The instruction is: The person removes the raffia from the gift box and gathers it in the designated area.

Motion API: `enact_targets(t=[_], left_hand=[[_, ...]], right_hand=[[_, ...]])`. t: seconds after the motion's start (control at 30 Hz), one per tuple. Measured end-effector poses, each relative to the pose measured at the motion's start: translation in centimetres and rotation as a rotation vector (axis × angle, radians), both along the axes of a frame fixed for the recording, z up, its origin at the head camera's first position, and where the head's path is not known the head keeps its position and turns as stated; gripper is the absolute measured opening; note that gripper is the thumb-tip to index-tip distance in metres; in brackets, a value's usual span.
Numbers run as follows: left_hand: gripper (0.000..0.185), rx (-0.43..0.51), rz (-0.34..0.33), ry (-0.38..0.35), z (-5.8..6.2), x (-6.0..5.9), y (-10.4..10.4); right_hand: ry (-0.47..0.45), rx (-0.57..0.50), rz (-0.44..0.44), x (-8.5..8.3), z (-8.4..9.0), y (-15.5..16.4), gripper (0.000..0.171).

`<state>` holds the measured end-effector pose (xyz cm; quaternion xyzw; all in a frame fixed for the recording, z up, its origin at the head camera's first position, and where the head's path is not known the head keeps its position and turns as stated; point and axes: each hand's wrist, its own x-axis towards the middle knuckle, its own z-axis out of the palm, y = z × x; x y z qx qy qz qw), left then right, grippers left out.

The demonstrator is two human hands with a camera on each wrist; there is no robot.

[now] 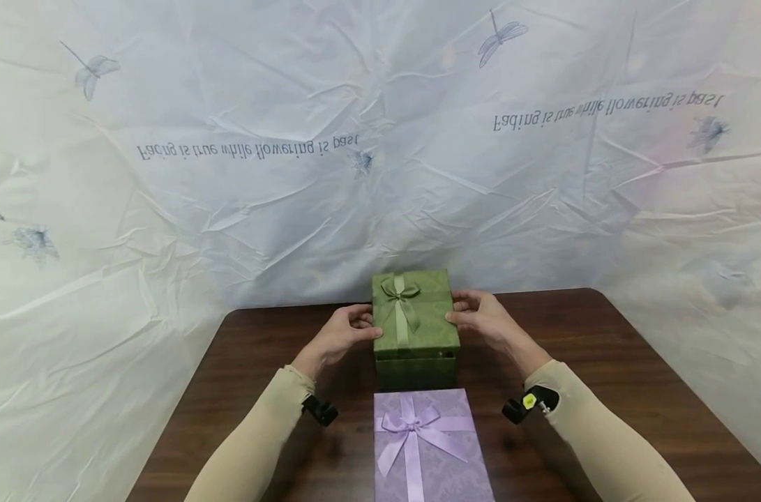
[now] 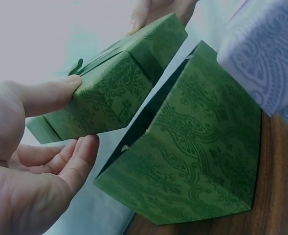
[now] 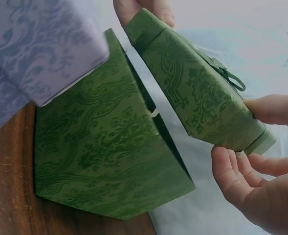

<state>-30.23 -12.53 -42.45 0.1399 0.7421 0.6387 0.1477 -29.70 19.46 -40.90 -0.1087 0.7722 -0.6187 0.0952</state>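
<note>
A green patterned gift box lid [image 1: 427, 324] with a ribbon bow is held between both hands, just above its green box base [image 1: 416, 375]. My left hand [image 1: 342, 335] pinches the lid's left side, thumb on top and fingers under the rim. On the opposite side my right hand [image 1: 487, 321] pinches it in the same way. Both wrist views show a gap between the lid and the open top of the base [image 2: 192, 137], which stands on the table. The inside of the base is mostly hidden.
A lilac patterned gift box [image 1: 446, 464] with a ribbon bow stands in front of the green one, nearer to me. Under both is a dark brown wooden table [image 1: 581, 355]. A white printed sheet [image 1: 280, 223] hangs behind the table and along its sides.
</note>
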Motion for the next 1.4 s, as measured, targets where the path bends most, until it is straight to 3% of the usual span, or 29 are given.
enact_targets(t=[0.23, 0.57, 0.8, 1.07, 1.4], left_hand=[[0.064, 0.048, 0.052, 0.017, 0.6, 0.4, 0.1], [0.064, 0.068, 0.053, 0.132, 1.7, 0.8, 0.5], [0.067, 0.081, 0.082, 0.196, 2.2, 0.8, 1.1], [0.068, 0.047, 0.143, 0.291, 2.7, 0.3, 1.6], [0.06, 0.016, 0.155, 0.455, 3.3, 0.9, 1.3]], right_hand=[[0.058, -0.024, -0.006, 0.3, 1.0, -0.4, 0.069], [0.147, -0.01, -0.087, 1.0, 2.2, -0.5, 0.065], [0.205, -0.034, -0.088, 1.1, 2.9, -0.2, 0.062], [0.283, -0.032, -0.109, 1.1, 3.5, 0.0, 0.06], [0.409, -0.122, -0.093, 1.3, 3.1, 0.1, 0.058]])
